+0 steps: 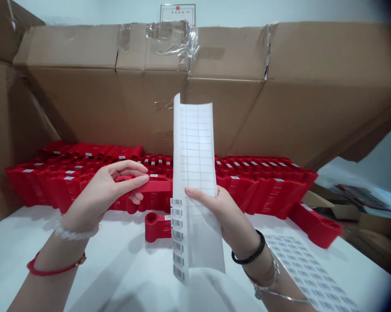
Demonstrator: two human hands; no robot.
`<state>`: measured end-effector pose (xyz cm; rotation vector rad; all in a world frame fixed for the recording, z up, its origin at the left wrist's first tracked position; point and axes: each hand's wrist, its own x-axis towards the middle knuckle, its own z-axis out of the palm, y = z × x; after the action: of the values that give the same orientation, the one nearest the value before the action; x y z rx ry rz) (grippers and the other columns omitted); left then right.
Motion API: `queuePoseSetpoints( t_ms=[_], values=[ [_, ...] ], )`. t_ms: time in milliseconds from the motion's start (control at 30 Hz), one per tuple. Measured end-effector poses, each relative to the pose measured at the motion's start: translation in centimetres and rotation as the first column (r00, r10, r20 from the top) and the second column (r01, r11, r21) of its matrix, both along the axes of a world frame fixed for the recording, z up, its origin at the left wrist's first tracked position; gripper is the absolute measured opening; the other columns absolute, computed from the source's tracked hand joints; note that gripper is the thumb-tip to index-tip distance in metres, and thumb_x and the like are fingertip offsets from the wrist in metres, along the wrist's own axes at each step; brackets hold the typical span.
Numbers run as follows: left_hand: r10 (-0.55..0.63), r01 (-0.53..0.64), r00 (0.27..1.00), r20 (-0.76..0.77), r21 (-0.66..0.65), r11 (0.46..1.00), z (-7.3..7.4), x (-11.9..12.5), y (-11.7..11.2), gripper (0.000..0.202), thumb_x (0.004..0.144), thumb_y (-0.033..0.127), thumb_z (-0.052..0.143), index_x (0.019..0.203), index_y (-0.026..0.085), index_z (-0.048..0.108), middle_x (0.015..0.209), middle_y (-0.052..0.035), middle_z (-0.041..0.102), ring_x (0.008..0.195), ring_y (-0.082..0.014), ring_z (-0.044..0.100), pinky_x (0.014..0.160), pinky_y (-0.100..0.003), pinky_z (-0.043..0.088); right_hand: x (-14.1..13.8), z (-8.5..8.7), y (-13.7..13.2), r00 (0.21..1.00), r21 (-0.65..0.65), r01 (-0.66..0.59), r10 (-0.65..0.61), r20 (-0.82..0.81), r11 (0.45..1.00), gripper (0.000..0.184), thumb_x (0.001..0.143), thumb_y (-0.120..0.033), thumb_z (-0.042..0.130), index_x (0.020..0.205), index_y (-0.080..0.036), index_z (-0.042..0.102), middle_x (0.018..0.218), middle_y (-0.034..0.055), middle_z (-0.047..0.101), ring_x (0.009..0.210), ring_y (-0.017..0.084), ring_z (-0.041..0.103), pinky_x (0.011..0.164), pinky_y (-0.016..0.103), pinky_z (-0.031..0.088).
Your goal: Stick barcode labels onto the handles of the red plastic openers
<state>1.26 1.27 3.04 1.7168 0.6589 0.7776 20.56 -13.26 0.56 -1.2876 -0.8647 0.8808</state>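
My left hand (112,186) is closed around a red rolled band (158,186), a flat strip with a coiled end, gripped between thumb and fingers. In my right hand (226,210) is a sheet of barcode labels (197,147), upright and curled along its left side, with my thumb on its face. Much of this sheet looks bare, while several printed labels show down its lower left edge. Behind the sheet another red rolled piece (153,227) lies on the white table (130,268), its right part hidden.
Rows of red rolled pieces (273,195), many with white labels, stand along the back. Another red piece (319,225) lies at the right, near a second label sheet (307,268) on the table. Large cardboard (117,104) walls the back and left.
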Motion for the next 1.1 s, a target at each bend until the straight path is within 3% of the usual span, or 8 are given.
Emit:
queuePoseSetpoints(
  t_ms=[167,267,333,400,467,567,800,1100],
  values=[
    [0.164,-0.156,0.986,-0.022,0.207,0.966,0.1,-0.1,-0.8,0.041,0.078,0.06,0.07,0.106,0.03,0.064,0.111,0.0014,0.067,0.094,-0.0182,0.068,0.075,-0.025,0.056,-0.2,0.0,0.1,0.998,0.05,0.063,-0.063,0.004,0.997,0.043,0.078,-0.042,0.08,0.114,-0.021,0.073,0.117,0.0084,0.07,0.102,0.027,0.07,0.092,0.041,0.056],
    [0.404,-0.357,0.915,0.018,0.501,0.788,0.4,-0.5,-2.0,0.044,0.078,0.061,0.07,0.109,0.031,0.06,0.12,0.0029,0.063,0.114,-0.0234,0.059,0.09,-0.034,0.051,-0.4,0.1,0.0,0.991,0.076,0.102,-0.108,0.08,0.992,0.041,0.075,-0.041,0.081,0.111,-0.022,0.074,0.116,0.0069,0.071,0.111,0.027,0.067,0.096,0.04,0.055],
    [0.442,-0.349,0.897,0.006,0.62,0.702,0.5,-0.6,-2.8,0.045,0.081,0.061,0.067,0.115,0.033,0.056,0.126,0.0041,0.06,0.121,-0.0245,0.054,0.097,-0.039,0.046,-0.7,0.2,-0.2,0.988,0.076,0.083,-0.092,0.124,0.994,0.039,0.075,-0.04,0.081,0.11,-0.023,0.075,0.115,0.0059,0.071,0.111,0.027,0.067,0.096,0.04,0.055],
    [0.288,-0.17,0.951,-0.115,0.584,0.794,0.4,-0.6,-3.5,0.046,0.084,0.059,0.065,0.119,0.032,0.054,0.13,0.0026,0.058,0.124,-0.024,0.052,0.102,-0.04,0.044,-1.2,0.4,-0.3,0.99,0.064,0.032,-0.04,0.132,0.997,0.036,0.076,-0.037,0.08,0.109,-0.023,0.075,0.113,0.0053,0.072,0.108,0.026,0.068,0.094,0.038,0.057],
    [0.028,0.055,0.981,-0.19,0.417,0.907,0.2,-0.3,-3.6,0.045,0.086,0.054,0.065,0.12,0.027,0.053,0.129,-0.0015,0.06,0.121,-0.0232,0.055,0.1,-0.038,0.049,-1.8,0.5,-0.5,0.993,0.051,-0.032,0.026,0.113,0.998,0.033,0.077,-0.031,0.08,0.108,-0.022,0.075,0.11,0.0052,0.073,0.105,0.025,0.069,0.088,0.035,0.059],
    [-0.189,0.215,0.973,-0.136,0.214,0.953,-0.3,0.4,-3.4,0.041,0.086,0.042,0.069,0.119,0.022,0.056,0.122,-0.0056,0.065,0.11,-0.0225,0.063,0.085,-0.033,0.058,-2.3,0.7,-0.6,0.994,0.038,-0.085,0.082,0.077,0.996,0.034,0.075,-0.021,0.08,0.108,-0.021,0.075,0.105,0.0047,0.074,0.099,0.022,0.071,0.079,0.028,0.061],
    [-0.283,0.285,0.958,-0.04,0.095,0.954,0.0,1.0,-3.3,0.028,0.084,0.022,0.071,0.11,0.017,0.062,0.11,-0.0045,0.071,0.091,-0.0166,0.069,0.074,-0.024,0.059,-2.3,1.1,-0.7,0.987,0.06,-0.146,0.141,0.072,0.987,0.033,0.077,-0.013,0.077,0.109,-0.024,0.075,0.1,0.0017,0.075,0.092,0.017,0.073,0.07,0.018,0.059],
    [-0.264,0.269,0.963,-0.054,0.141,0.953,-0.6,1.5,-3.6,0.038,0.085,0.027,0.07,0.12,0.018,0.06,0.112,-0.006,0.069,0.094,-0.0199,0.067,0.077,-0.029,0.058,-2.3,1.0,-0.5,0.984,0.043,-0.124,0.117,0.133,0.991,0.031,0.075,-0.012,0.078,0.104,-0.023,0.076,0.102,0.0011,0.075,0.096,0.018,0.072,0.081,0.023,0.059]
  ],
)
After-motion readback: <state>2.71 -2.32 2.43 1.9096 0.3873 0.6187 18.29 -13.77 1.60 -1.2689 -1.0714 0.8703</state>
